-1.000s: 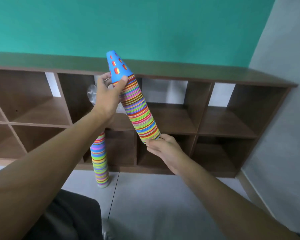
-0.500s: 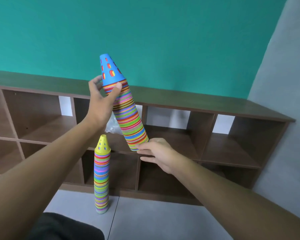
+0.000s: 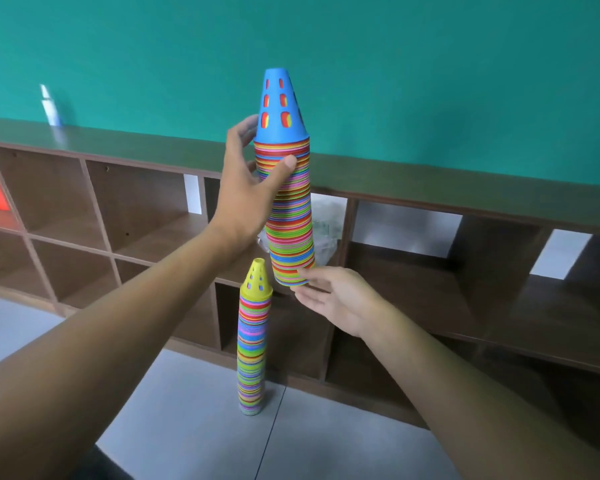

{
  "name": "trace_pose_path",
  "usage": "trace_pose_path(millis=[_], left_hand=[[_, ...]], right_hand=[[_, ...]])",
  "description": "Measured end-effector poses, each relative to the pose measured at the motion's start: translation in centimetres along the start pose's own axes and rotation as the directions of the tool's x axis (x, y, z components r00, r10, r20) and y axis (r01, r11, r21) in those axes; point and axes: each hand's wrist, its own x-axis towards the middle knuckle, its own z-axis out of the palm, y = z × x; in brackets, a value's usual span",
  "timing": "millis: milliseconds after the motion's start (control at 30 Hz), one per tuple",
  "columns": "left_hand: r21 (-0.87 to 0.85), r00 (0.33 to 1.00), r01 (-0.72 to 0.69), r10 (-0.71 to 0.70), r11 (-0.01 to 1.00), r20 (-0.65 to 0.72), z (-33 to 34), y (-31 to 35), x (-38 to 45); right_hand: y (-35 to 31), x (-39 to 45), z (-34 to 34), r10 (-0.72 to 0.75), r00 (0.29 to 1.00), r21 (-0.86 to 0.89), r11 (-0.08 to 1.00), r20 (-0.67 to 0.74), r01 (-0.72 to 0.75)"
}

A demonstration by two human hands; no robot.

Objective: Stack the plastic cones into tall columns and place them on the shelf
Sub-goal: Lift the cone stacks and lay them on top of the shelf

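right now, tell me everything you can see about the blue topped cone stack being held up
The blue-topped cone stack is a tall column of nested plastic cones with multicoloured rims, capped by a blue cone with oval holes. It is held nearly upright in the air before the shelf. The left hand grips its upper part; the right hand supports its base with straight fingers.

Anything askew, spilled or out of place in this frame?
Only one thing: the yellow-topped column stands on the floor before the shelf, not on it. The blue-topped column is held upright, nothing spilled.
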Motion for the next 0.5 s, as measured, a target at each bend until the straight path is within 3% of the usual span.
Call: trace_pose_path(millis=[200,500], left_hand=[[0.076,0.995,-0.08,0.084,0.994,-0.058,-1.2,-1.6,3.1],[0.145,0.997,-0.067,0.063,0.987,0.037,-2.6,-6.3,4.4]], right_hand=[[-0.6,3.5,1.9,-0.027,0.998,0.142,0.99,0.061,0.018],[1.7,9.2,2.8,0.003,0.995,0.153,0.988,0.099,-0.018]])
